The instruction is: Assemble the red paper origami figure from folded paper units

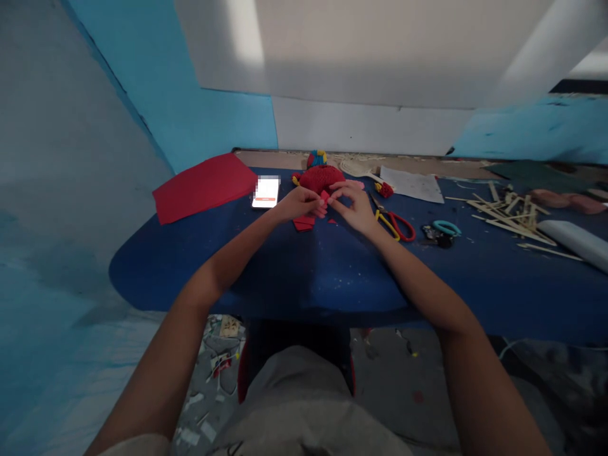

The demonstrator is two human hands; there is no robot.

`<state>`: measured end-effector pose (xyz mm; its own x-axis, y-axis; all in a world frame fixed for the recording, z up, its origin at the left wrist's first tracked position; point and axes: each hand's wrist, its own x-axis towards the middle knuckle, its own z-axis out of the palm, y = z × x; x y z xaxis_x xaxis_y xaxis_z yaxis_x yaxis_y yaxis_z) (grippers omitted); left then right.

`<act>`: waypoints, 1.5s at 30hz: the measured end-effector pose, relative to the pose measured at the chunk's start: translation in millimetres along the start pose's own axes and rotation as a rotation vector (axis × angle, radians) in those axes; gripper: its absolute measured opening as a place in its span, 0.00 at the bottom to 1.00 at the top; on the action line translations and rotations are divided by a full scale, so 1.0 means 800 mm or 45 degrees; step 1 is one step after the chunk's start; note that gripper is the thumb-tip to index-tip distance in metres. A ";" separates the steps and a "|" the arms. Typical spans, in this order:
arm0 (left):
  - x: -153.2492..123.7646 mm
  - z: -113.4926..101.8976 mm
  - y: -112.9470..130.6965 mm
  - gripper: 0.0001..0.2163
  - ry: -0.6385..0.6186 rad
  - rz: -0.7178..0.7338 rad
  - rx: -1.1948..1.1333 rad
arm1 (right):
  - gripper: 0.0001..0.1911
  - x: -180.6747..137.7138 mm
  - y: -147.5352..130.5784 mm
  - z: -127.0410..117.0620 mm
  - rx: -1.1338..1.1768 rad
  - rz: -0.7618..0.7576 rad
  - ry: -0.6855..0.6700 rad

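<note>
Between my two hands is a small piece of red paper (325, 196), pinched by the fingertips of both. My left hand (303, 204) is closed on its left side, and my right hand (354, 206) grips it from the right with thumb and forefinger. Below my left hand lie some red paper strips (304, 223) on the blue table. Just behind my hands sits a red knitted-looking object (322, 178) with a blue and yellow top (317, 158). How the paper is folded is too small to make out.
A large red sheet (204, 187) and a lit phone (266, 192) lie to the left on the blue table (285, 278). Rightward are red-handled scissors (401, 227), yellow-handled scissors (387, 226), keys with a teal ring (446, 228), white paper (412, 183) and wooden sticks (513, 212).
</note>
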<state>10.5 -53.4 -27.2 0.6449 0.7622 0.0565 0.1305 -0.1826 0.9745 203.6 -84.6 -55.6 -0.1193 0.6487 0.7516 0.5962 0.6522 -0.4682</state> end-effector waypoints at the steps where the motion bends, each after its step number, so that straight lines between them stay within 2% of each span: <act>1: 0.000 0.000 0.000 0.09 -0.004 0.005 0.017 | 0.09 -0.001 0.001 0.003 0.020 0.031 0.012; 8: 0.001 -0.002 0.000 0.09 -0.019 0.116 0.173 | 0.04 -0.005 -0.008 0.012 0.162 0.242 0.057; 12: 0.004 -0.003 -0.005 0.08 0.074 0.205 0.287 | 0.05 -0.004 -0.011 0.013 0.352 0.429 0.035; 17: 0.004 0.009 -0.004 0.09 0.182 0.194 0.105 | 0.20 -0.001 -0.014 0.015 0.784 0.560 0.099; 21: 0.000 0.020 0.000 0.10 0.339 0.193 0.119 | 0.24 0.001 -0.016 0.014 0.823 0.585 0.157; 24: -0.002 0.018 0.000 0.10 0.361 0.243 0.313 | 0.23 0.003 -0.013 0.005 0.844 0.638 0.001; 26: -0.003 0.012 0.000 0.10 0.250 0.260 0.473 | 0.22 0.004 -0.009 -0.003 0.826 0.655 -0.220; 29: -0.004 0.003 0.001 0.09 0.078 0.302 0.665 | 0.15 0.004 -0.001 -0.010 0.699 0.606 -0.439; 32: -0.003 -0.002 0.001 0.09 0.015 0.326 0.660 | 0.13 0.003 0.006 -0.010 0.571 0.502 -0.433; 34: -0.003 -0.003 0.002 0.09 -0.033 0.258 0.495 | 0.12 0.003 0.007 -0.009 0.479 0.372 -0.349; 37: -0.004 -0.004 0.005 0.13 -0.128 0.022 0.080 | 0.11 0.004 0.002 -0.014 0.270 0.051 -0.174; 39: -0.007 -0.006 0.009 0.15 -0.181 -0.135 -0.130 | 0.11 0.005 -0.005 -0.021 0.103 -0.155 -0.138; 41: -0.009 -0.007 0.013 0.12 -0.190 -0.218 -0.233 | 0.11 0.007 -0.010 -0.028 -0.015 -0.292 -0.145; 43: -0.010 -0.007 0.015 0.06 -0.150 -0.211 -0.258 | 0.11 0.008 -0.013 -0.031 -0.025 -0.316 -0.123; 45: -0.009 -0.006 0.014 0.04 -0.078 -0.149 -0.218 | 0.13 0.009 -0.013 -0.030 0.117 -0.142 -0.085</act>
<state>3.4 -57.9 -15.2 0.6782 0.7318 -0.0676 0.0806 0.0174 0.9966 215.2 -96.2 -34.1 -0.2347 0.5931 0.7702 0.5016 0.7526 -0.4267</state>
